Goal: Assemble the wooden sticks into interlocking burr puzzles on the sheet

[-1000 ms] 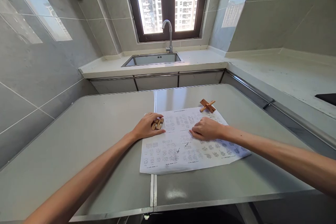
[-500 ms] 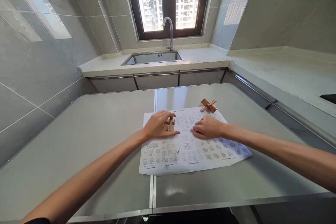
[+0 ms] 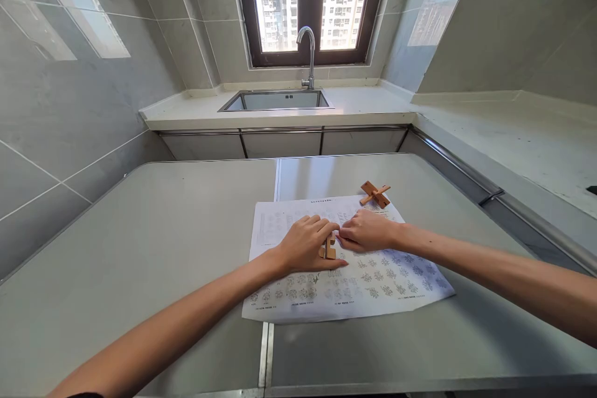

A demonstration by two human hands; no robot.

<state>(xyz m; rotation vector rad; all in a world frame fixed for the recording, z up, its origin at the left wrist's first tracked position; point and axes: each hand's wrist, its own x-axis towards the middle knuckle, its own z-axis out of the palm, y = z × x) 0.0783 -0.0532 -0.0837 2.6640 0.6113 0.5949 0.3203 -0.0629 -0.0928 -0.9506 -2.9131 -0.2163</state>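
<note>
Bare table lay open left of the printed sheet; only a wooden cross puzzle stood beyond the sheet's far right corner.

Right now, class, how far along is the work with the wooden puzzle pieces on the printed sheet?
Done: one small assembled wooden cross lies at the far edge of the white printed diagram sheet. In hand: the left hand grips a few light wooden notched pieces on the sheet, and the right hand meets them. Left: those pieces look not yet joined into a finished shape.
</note>
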